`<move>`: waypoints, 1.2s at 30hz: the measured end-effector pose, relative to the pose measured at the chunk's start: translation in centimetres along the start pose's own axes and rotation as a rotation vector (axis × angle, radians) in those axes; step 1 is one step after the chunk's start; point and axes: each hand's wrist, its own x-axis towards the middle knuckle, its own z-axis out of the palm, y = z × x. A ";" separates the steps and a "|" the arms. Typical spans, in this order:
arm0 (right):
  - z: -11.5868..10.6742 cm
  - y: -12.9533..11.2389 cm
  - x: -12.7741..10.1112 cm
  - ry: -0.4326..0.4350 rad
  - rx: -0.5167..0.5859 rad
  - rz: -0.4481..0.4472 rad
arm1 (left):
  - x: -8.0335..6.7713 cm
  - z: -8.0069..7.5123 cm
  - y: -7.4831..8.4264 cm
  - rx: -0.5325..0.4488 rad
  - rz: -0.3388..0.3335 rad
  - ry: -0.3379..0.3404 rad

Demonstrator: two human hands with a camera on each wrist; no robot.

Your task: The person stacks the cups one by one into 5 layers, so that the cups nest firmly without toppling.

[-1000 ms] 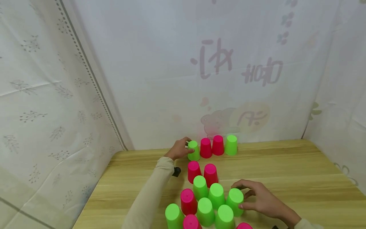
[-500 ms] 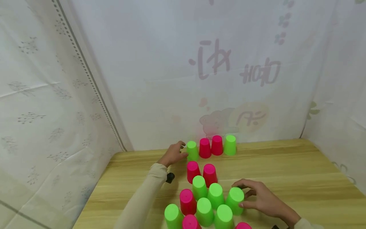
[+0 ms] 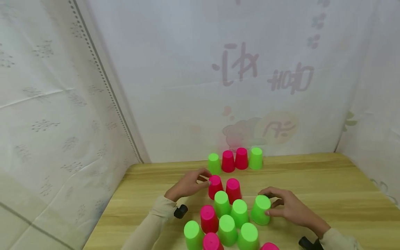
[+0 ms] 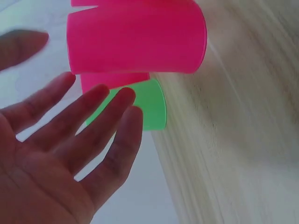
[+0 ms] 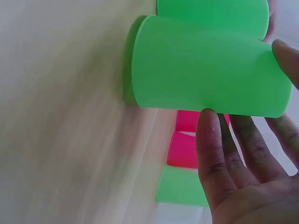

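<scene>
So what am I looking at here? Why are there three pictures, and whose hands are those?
They are one person's two hands, filmed by three cameras. The big picture comes from a camera on the person's head, looking down at a wooden table. The other two come from cameras on each wrist, so everything looks very close. Green and pink plastic cups stand upside down on the table: a row of four at the back and a bigger bunch in front. The left hand reaches with open fingers toward a pink cup. The right hand holds a green cup, tilting it.
</scene>
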 end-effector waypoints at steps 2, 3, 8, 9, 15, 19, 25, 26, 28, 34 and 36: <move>-0.6 0.2 0.2 0.005 -0.010 0.027 | -0.1 0.3 0.1 -0.022 0.001 -0.023; -0.9 0.4 0.4 0.009 -0.017 0.039 | -0.1 0.5 0.1 -0.030 -0.006 -0.035; -2.2 1.1 1.4 0.037 -0.056 0.092 | 0.2 1.2 -0.1 -0.036 -0.014 -0.062; -2.4 1.2 1.6 0.045 -0.059 0.104 | 0.2 1.3 -0.1 -0.037 -0.013 -0.066; -3.9 2.0 2.8 0.099 -0.100 0.151 | 0.4 1.4 0.0 -0.039 -0.011 -0.064; -4.6 2.7 3.4 0.121 -0.139 0.145 | 0.4 1.4 0.1 -0.034 -0.021 -0.055; -5.9 3.5 4.4 0.166 -0.200 0.187 | -0.2 1.1 0.2 -0.046 -0.005 -0.036; -6.1 3.6 4.5 0.173 -0.210 0.195 | -0.4 1.0 0.2 -0.049 0.001 -0.033; -6.5 4.1 5.0 0.192 -0.230 0.208 | -0.8 0.8 0.2 -0.052 0.005 -0.026; -7.8 4.9 6.0 0.261 -0.262 0.269 | -2.1 0.0 0.3 -0.033 -0.022 0.006; -8.1 5.3 6.2 0.283 -0.259 0.292 | -2.6 -0.2 0.3 -0.029 -0.034 0.013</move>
